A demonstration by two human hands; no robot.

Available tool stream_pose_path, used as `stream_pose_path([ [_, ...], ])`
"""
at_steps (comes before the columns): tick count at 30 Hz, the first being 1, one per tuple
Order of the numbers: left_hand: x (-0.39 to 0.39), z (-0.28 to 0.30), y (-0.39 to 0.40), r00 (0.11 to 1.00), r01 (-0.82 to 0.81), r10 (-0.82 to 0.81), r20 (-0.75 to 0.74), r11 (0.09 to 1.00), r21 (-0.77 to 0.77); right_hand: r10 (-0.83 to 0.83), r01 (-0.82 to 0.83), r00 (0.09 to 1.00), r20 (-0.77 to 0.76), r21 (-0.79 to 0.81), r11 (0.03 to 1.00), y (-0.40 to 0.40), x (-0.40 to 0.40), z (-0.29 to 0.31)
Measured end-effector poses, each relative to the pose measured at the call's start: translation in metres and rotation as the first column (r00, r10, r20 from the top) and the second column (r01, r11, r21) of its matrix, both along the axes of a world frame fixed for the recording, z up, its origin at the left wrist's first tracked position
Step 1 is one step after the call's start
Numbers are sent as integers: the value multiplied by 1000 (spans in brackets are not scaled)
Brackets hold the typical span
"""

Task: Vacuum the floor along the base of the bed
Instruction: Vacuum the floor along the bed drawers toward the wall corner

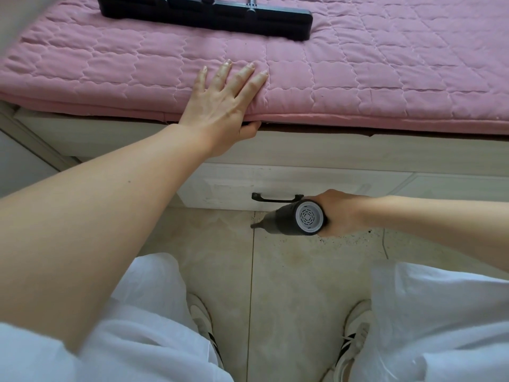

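The floor (275, 271) is of pale beige tiles, with a thin grout line running away from the viewer toward the bed. Dark crumbs lie scattered on the tiles near the bed base, to the right. Across the top of the view lies a pink quilted mattress pad (358, 78) on a white wooden bed base (358, 153). In the base there is a drawer (275, 183) with a black handle (276, 198). On the pad, at the far side, rests a black flat floor-brush head (209, 16) with a metal tube rising out of the view.

The left hand (223, 108) lies flat on the edge of the pad, the four fingers spread on the fabric, and the thumb hooked under the edge.

The right hand (338, 213) is wrapped around a small black handheld vacuum (294, 219), fingers closed around its body. The round white vented rear end faces the camera. Its narrow nozzle points left and down, and the tip is at the floor just in front of the drawer, beside the grout line.

Below are white trousers (143, 312) and two white shoes (352, 334) with black stripes, standing apart on the tiles.
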State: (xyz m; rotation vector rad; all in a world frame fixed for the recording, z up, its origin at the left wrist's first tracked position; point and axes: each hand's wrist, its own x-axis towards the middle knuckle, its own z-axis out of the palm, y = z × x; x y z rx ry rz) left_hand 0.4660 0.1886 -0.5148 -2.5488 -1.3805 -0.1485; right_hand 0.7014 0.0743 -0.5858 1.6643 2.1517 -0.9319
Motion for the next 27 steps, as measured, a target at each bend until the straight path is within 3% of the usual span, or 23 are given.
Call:
stream_pose_path([
  [7, 0, 0, 1, 1000, -4, 4, -2, 1000, -4, 0, 0, 999, 40, 2, 1000, 6, -8, 8],
  [27, -1, 2, 1, 1000, 1, -1, 15, 1000, -1, -20, 23, 999, -45, 67, 997, 10, -26, -13],
])
